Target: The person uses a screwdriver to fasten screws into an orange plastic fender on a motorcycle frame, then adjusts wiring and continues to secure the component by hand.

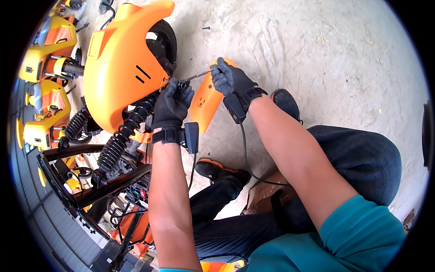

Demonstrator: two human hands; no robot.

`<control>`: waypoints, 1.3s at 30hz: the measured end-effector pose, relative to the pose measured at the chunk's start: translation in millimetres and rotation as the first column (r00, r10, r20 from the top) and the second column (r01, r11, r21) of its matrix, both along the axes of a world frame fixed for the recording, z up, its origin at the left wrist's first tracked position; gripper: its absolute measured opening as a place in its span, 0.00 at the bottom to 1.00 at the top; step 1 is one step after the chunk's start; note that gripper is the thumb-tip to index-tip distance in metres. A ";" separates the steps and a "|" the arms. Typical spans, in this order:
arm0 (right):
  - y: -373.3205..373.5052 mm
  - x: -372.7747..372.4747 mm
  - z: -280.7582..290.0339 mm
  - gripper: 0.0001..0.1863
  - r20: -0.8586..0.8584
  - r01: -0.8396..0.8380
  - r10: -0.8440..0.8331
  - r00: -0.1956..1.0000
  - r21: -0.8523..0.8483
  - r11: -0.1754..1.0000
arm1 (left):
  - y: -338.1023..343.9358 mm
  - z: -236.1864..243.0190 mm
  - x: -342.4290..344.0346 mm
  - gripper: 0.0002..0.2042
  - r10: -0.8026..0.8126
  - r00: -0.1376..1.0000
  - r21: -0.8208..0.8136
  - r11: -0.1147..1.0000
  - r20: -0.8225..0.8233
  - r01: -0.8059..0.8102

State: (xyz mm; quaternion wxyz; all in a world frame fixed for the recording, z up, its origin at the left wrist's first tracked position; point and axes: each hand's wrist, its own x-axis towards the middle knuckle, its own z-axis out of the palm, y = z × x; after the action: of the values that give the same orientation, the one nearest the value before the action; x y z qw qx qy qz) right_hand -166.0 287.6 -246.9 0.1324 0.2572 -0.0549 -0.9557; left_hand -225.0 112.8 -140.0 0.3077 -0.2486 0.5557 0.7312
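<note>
My left hand (172,103), in a black glove, is closed at the edge of a large orange fender (115,63), around a small dark part by an orange tab. The fingers hide most of that part. My right hand (231,78), also gloved, grips one end of a thin metal rod-like tool (199,74). The other end of the tool reaches my left fingertips. Beneath my hands is a long orange panel (202,106) with small holes. Each wrist wears a strap with a dark box and cable.
Black coil-spring shock absorbers (121,138) and a black frame tube (111,186) lie left of my left forearm. Behind the fender sits a black tire (166,38). More yellow-orange vehicles (47,43) line the far left. A bolt (206,28) lies on the concrete floor (326,68).
</note>
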 end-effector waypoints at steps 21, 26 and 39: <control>4.5 -48.3 37.9 0.13 -0.005 -0.116 0.154 0.988 0.630 0.768 | -14.5 -9.6 2.3 0.07 -0.156 0.987 0.008 0.988 -0.044 0.156; 8.7 -57.0 55.0 0.12 -0.099 -0.012 0.121 0.988 0.725 0.689 | -25.2 -19.1 -5.0 0.07 -0.258 0.965 0.414 0.875 -0.037 0.250; -40.8 -57.6 164.6 0.16 -0.334 0.600 0.602 0.726 0.736 -0.315 | -12.9 -6.0 -2.1 0.14 -0.980 0.062 -0.971 0.196 -0.189 0.137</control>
State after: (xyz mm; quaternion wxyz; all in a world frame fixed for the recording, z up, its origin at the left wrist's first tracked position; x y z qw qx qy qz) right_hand -223.6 246.7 -82.3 -0.1272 -0.1301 0.7994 -0.5726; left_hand -227.1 99.9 -146.0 0.1454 0.3476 0.9094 0.1761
